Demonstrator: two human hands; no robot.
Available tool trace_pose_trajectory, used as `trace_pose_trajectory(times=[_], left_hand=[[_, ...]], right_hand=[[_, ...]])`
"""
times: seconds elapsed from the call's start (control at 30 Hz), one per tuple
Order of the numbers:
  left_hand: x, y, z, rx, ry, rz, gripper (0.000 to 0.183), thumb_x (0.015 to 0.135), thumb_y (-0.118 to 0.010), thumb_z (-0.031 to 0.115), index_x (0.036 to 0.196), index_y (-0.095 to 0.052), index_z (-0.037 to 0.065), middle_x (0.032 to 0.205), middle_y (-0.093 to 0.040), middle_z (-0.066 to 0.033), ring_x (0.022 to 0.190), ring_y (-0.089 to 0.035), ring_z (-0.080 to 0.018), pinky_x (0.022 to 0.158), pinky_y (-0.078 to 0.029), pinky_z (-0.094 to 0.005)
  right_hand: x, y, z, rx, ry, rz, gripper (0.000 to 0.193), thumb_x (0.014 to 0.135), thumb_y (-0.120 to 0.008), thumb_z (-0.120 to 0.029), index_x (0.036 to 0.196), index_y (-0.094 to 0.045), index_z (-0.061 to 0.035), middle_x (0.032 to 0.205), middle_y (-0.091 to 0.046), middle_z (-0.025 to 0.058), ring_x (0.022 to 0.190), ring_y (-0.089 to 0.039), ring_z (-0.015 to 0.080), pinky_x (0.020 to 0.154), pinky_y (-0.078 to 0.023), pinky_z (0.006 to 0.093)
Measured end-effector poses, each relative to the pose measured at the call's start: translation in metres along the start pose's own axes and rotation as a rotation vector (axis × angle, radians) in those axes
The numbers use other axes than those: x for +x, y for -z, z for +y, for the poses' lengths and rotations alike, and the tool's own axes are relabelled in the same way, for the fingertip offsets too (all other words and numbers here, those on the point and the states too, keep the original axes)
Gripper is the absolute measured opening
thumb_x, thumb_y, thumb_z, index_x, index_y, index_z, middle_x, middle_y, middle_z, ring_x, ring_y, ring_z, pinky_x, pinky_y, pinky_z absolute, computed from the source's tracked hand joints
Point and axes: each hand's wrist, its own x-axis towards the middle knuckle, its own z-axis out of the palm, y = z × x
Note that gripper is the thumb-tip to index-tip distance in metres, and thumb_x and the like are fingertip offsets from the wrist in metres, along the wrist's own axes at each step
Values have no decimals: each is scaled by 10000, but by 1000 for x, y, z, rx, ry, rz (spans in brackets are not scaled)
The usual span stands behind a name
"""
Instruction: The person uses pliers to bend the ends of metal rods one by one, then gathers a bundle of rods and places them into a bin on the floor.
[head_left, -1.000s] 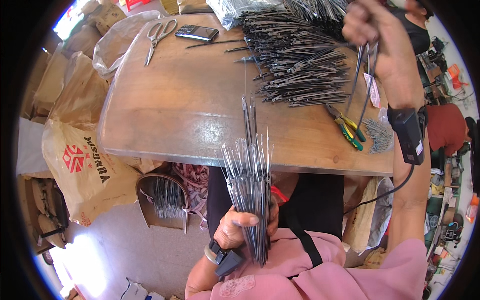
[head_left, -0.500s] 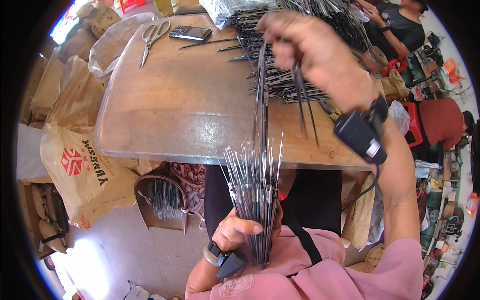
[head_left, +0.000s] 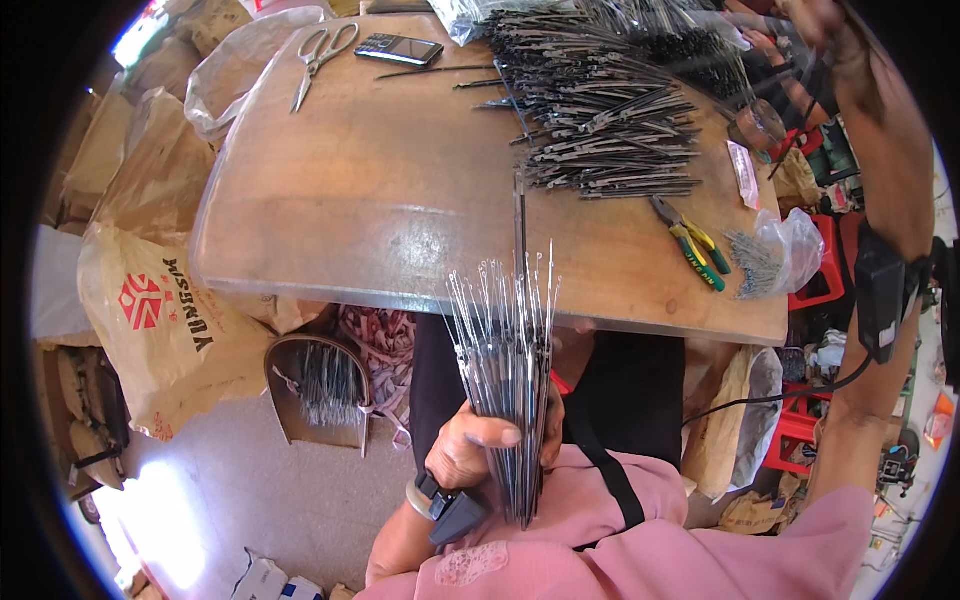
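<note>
My left hand (head_left: 468, 445) is wrapped round an upright bundle of thin metal rods (head_left: 505, 385) in front of my lap. Their silvery upper ends finish in small wire loops and hooks; one dark rod (head_left: 520, 225) stands well above the others. At the upper right, my right hand (head_left: 845, 45) is raised past the table's corner and smeared by motion. A thin dark rod (head_left: 797, 135) hangs from it; whether more are in the fingers is hard to see. A large heap of similar dark rods (head_left: 610, 110) lies on the table's far right.
On the wooden table (head_left: 340, 190) lie scissors (head_left: 320, 60), a phone (head_left: 400, 48), pliers (head_left: 692, 245), a tape roll (head_left: 757, 125) and a plastic bag of small wire pieces (head_left: 760, 260). A dustpan (head_left: 320, 395) with rods sits on the floor, near a large bag (head_left: 140, 330).
My right hand has swung from above the table up and out to the far right, uncovering the heap and pliers. My left hand keeps its hold on the bundle. The view has shifted slightly.
</note>
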Motion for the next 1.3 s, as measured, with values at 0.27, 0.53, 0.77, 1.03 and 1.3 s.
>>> trace_pose_trajectory(times=[0.27, 0.53, 0.77, 1.03, 1.3], left_hand=[[12, -16, 13, 15, -133, 12, 658, 562, -714, 259, 1159, -540, 45, 739, -486, -94, 593, -536, -243, 552, -428, -354], [32, -24, 29, 96, -274, 113, 809, 608, -691, 230, 1358, -449, 49, 834, -544, -90, 736, -571, -226, 653, -466, -330], [26, -18, 29, 132, -303, 70, 892, 592, -711, 282, 1405, -422, 55, 815, -567, -83, 794, -625, -316, 732, -503, -386], [31, -10, 28, 56, -307, 110, 824, 619, -704, 186, 1387, -442, 47, 924, -613, -106, 884, -628, -246, 901, -529, -419], [31, -10, 16, -45, 6, -82, 745, 679, -722, 216, 1308, -494, -112, 1169, -631, -317, 1059, -654, -396, 984, -511, -479]], right_hand=[[-49, -14, -11, 226, -625, -282, 267, 1017, -537, -280, 989, -597, -21, 577, -453, -45, 389, -298, 18, 390, -284, 214], [-107, -77, 76, 918, -969, -15, 240, 1048, -461, -237, 1028, -587, -34, 623, -450, -25, 414, -277, 44, 468, -312, 242], [-116, -63, 85, 1005, -1025, -122, 210, 1020, -502, -215, 1041, -559, -14, 622, -485, -5, 419, -309, 60, 428, -271, 247], [-121, -71, 68, 1064, -1049, -136, 220, 1037, -478, -219, 1030, -592, -32, 614, -454, -24, 413, -283, 50, 441, -274, 246], [-146, -102, 114, 665, -695, 327, 234, 1025, -526, -247, 993, -598, -27, 631, -435, -15, 493, -361, 75, 520, -336, 231]])
